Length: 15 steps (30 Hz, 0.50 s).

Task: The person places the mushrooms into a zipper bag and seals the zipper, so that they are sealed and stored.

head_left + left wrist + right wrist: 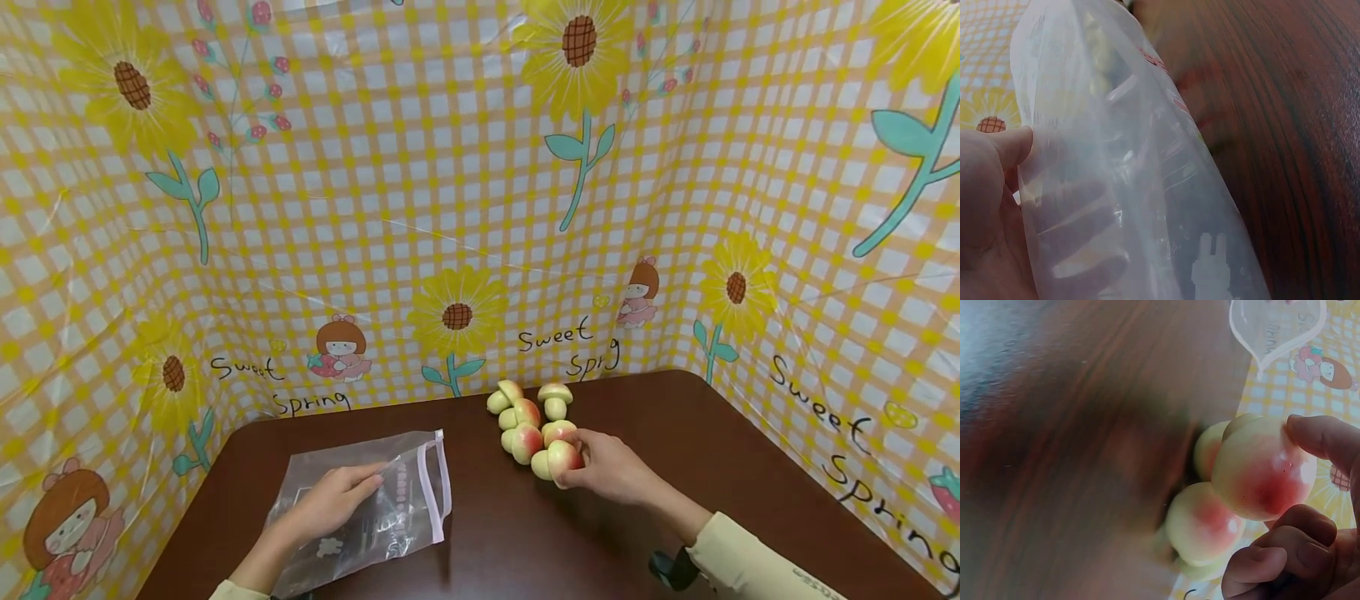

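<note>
My left hand (335, 500) grips a clear plastic zip bag (408, 508), its thumb on the near face and its fingers showing through the plastic in the left wrist view. The bag's white zip edge (433, 500) faces right and gapes a little. With thumb and fingers, my right hand (611, 468) pinches the cap of a pale yellow-green toy mushroom (1266, 469) with a red blush. This mushroom is the nearest of a cluster. Just behind it is a second mushroom (558, 431), partly covered by the fingers.
More toy mushrooms (521, 442) lie beyond and left of the right hand, one of them (555, 398) near the table's back edge. The dark brown table (495, 542) is walled by a checked sunflower cloth (465, 225) on three sides. A dark band (671, 569) sits below the right sleeve.
</note>
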Each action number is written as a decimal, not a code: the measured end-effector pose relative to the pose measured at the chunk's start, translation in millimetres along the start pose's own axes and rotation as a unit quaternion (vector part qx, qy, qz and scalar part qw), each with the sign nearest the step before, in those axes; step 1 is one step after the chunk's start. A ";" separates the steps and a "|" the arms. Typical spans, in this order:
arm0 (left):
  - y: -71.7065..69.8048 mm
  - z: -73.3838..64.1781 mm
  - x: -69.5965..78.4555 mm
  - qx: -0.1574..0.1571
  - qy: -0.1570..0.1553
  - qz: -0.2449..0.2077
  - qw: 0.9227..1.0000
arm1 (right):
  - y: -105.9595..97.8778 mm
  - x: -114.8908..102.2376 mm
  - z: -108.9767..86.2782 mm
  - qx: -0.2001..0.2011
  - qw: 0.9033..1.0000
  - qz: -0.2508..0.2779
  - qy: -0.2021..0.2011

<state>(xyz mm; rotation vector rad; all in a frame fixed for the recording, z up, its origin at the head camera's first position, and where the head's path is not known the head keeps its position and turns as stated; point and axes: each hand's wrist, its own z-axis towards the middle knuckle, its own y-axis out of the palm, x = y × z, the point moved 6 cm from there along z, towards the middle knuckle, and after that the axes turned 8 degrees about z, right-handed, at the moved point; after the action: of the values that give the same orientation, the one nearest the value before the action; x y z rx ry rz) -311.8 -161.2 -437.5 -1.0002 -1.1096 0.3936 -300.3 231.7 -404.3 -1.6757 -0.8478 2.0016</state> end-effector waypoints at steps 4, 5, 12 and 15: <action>1.2 -1.7 0.7 -0.001 0.006 -0.002 1.000 | 0.8 -8.8 2.6 -0.003 1.000 -0.012 -0.012; 0.8 -1.3 1.4 0.002 0.007 -0.002 1.000 | 0.3 -11.1 3.7 -0.002 1.000 -0.015 -0.015; -0.9 0.2 2.0 0.011 0.003 0.005 1.000 | 1.7 -23.3 11.8 -0.008 0.999 -0.017 -0.033; -0.6 -0.8 1.0 0.008 -0.001 0.006 1.000 | 5.2 -26.7 14.8 -0.016 0.999 -0.017 -0.038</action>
<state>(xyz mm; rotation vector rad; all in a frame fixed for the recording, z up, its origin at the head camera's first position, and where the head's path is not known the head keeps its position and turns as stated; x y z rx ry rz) -310.8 -161.1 -436.5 -0.9928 -1.1014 0.4137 -308.9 207.6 -386.6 -1.6000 -0.9333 2.0501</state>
